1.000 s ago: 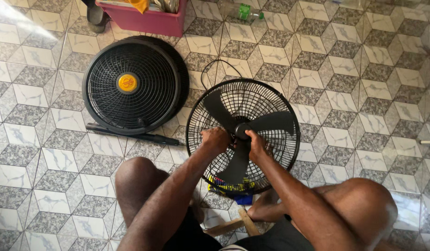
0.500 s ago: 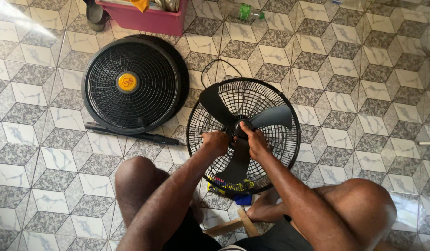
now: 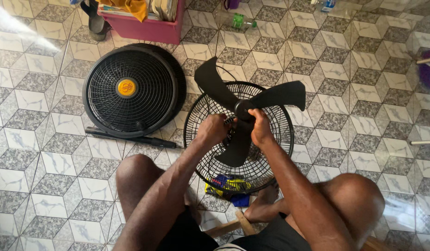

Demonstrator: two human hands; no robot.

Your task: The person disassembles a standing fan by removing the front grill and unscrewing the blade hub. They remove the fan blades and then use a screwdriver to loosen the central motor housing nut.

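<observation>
We note the right hand clasping the black fan blade hub; left hand pinches beside it, above the rear grille.

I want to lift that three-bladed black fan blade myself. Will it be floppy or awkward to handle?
The fan blade looks like thin moulded plastic, so probably light and fairly stiff. Its three wide blades may flex slightly. The right hand grips it at the hub, likely the steadiest hold.

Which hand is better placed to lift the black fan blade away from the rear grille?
Probably the right. The right hand already grips the hub of the fan blade, which sits raised above the rear grille. The left hand is beside the hub, close to the grille centre, better placed to steady it.
</observation>
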